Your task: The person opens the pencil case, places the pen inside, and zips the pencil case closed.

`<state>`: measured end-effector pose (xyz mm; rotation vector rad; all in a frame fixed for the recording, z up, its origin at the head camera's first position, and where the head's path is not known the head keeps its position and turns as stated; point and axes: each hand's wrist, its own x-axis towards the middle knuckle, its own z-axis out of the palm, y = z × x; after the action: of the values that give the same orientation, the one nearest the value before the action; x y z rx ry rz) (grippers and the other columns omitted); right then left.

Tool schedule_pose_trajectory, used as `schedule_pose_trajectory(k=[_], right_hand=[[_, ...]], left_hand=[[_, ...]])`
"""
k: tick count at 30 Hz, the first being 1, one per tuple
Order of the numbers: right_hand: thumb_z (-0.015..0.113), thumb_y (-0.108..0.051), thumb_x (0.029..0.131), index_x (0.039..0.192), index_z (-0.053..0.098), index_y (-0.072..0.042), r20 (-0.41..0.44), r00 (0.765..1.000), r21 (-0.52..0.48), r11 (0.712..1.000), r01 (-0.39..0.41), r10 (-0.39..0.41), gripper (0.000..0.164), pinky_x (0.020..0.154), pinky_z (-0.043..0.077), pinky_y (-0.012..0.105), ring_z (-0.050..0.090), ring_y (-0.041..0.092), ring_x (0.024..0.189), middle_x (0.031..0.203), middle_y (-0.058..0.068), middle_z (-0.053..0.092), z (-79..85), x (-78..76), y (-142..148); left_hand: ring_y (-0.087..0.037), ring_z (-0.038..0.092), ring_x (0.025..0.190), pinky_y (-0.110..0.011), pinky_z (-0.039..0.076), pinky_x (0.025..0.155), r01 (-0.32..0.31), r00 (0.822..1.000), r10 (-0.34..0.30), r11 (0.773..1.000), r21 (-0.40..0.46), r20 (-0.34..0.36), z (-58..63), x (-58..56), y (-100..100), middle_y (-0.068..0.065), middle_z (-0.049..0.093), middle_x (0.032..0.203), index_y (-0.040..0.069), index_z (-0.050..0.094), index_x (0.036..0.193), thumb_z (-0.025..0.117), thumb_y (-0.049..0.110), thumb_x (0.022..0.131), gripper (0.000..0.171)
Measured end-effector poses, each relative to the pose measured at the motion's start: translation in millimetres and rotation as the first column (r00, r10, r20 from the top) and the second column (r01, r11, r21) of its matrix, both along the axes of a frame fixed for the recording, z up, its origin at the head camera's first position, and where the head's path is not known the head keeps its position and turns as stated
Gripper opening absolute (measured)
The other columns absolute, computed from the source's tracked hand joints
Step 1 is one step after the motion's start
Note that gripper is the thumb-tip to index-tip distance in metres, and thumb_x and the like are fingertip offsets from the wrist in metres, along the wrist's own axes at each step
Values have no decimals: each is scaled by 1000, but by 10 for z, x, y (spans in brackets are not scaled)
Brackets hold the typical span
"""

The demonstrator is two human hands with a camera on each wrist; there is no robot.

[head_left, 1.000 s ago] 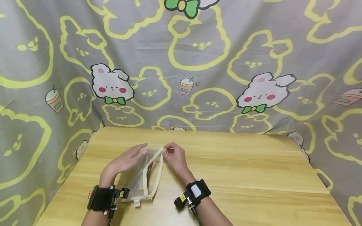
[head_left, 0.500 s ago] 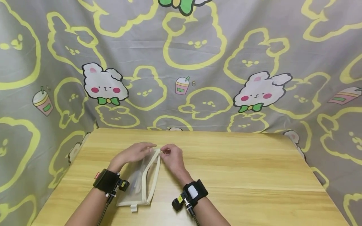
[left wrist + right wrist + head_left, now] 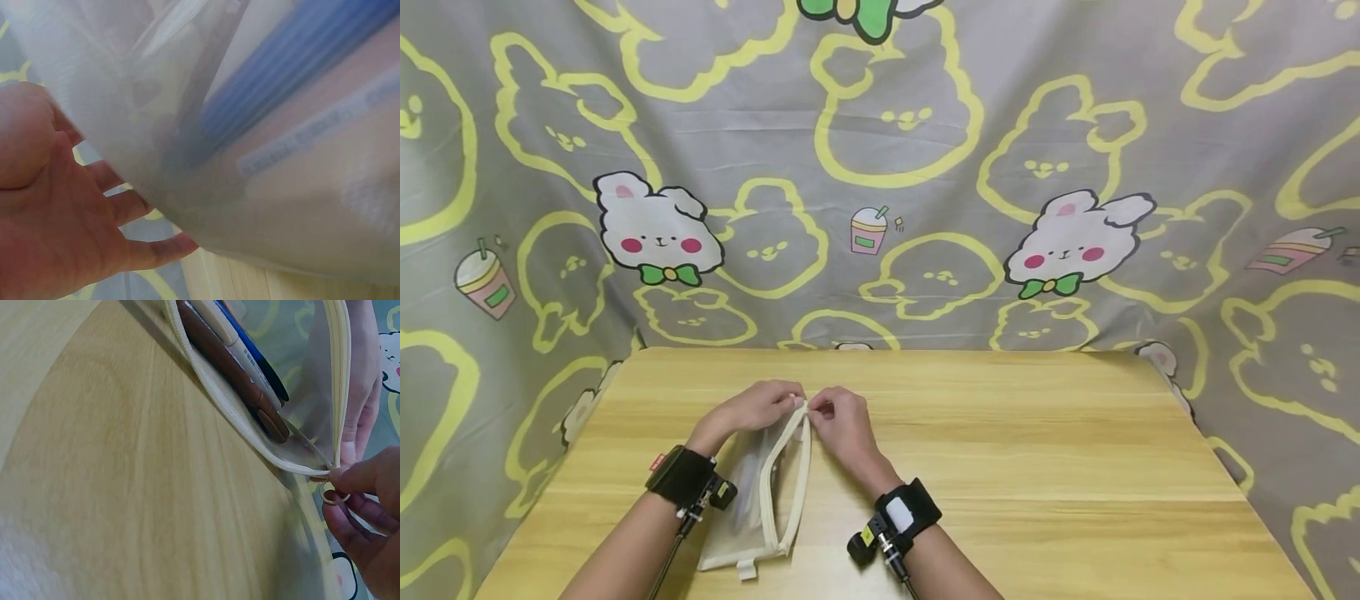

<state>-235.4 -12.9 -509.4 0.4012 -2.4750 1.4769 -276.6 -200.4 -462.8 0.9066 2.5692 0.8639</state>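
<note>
A translucent zip pouch (image 3: 730, 533) with cream zipper edging lies on the table, its mouth gaping toward the right. Inside it, in the right wrist view, are a brown pen (image 3: 219, 359), a white pen (image 3: 250, 359) and a blue one with a dark end (image 3: 275, 384). My left hand (image 3: 756, 407) holds the pouch's far corner, thumb on the near side and fingers behind the sheet. Close beside it, my right hand (image 3: 844, 423) pinches the zipper's ring pull (image 3: 322, 492) at the far end of the opening.
The wooden table (image 3: 1037, 467) stretches away to the right of the pouch. Behind it and along both sides hangs a grey curtain (image 3: 925, 158) with cartoon rabbits. Each wrist wears a black strap with a small camera and cable.
My left hand has gone from flat fingers over the pouch to holding its far corner. The right hand stays at the zipper end. The head view has swung slightly to the right.
</note>
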Motion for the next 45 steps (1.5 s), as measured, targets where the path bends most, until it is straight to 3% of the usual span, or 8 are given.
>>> schedule_pose_trajectory(k=[6, 15, 23, 29, 38, 45], right_hand=[[79, 3, 84, 83, 76, -6, -38, 999, 22, 999, -25, 25, 9, 67, 55, 13, 67, 6, 74, 83, 2, 73, 19, 31, -34], [80, 4, 85, 84, 74, -4, 6, 996, 27, 996, -86, 86, 11, 69, 56, 16, 67, 8, 75, 86, 5, 73, -57, 118, 61], [80, 2, 86, 83, 73, -7, -47, 983, 99, 980, -173, 178, 12, 68, 53, 13, 63, 2, 75, 85, 1, 72, -33, 212, 95], [79, 0, 87, 83, 74, -9, -39, 957, 208, 940, -272, 286, 11, 69, 51, 9, 59, -2, 76, 84, -4, 69, 28, 385, 136], [79, -1, 86, 85, 76, -12, -19, 915, 312, 872, -377, 403, 12, 73, 48, 6, 57, -6, 77, 85, -9, 69, 149, 727, 204], [78, 0, 88, 82, 75, -11, -13, 859, 335, 812, -478, 511, 13, 69, 46, 3, 54, -11, 75, 81, -11, 67, 249, 978, 235]], left_hand=[[-16, 52, 74, -34, 43, 70, -28, 1000, 28, 1000, -9, -5, -18, 14, -22, 2, 58, 79, 13, 64, 88, 53, 8, 105, 21], [-13, 52, 73, -32, 44, 70, -50, 998, 51, 999, 16, -25, -122, 68, 41, 3, 57, 75, 13, 66, 82, 61, 9, 101, 21], [-13, 54, 76, -34, 46, 71, -72, 996, 73, 997, 27, -50, -122, 63, 61, 4, 62, 78, 13, 68, 81, 62, 8, 100, 21], [-14, 54, 77, -35, 47, 74, -73, 993, 74, 997, 22, -88, -102, 31, 68, 3, 62, 79, 13, 67, 81, 61, 8, 101, 21], [-14, 49, 72, -33, 44, 70, -64, 994, 66, 998, 25, -83, -96, 7, 113, 2, 54, 75, 14, 65, 83, 59, 9, 103, 22], [-14, 49, 73, -33, 43, 72, -60, 993, 64, 997, 43, -100, -133, 33, 94, 3, 53, 75, 13, 63, 82, 58, 9, 104, 23]])
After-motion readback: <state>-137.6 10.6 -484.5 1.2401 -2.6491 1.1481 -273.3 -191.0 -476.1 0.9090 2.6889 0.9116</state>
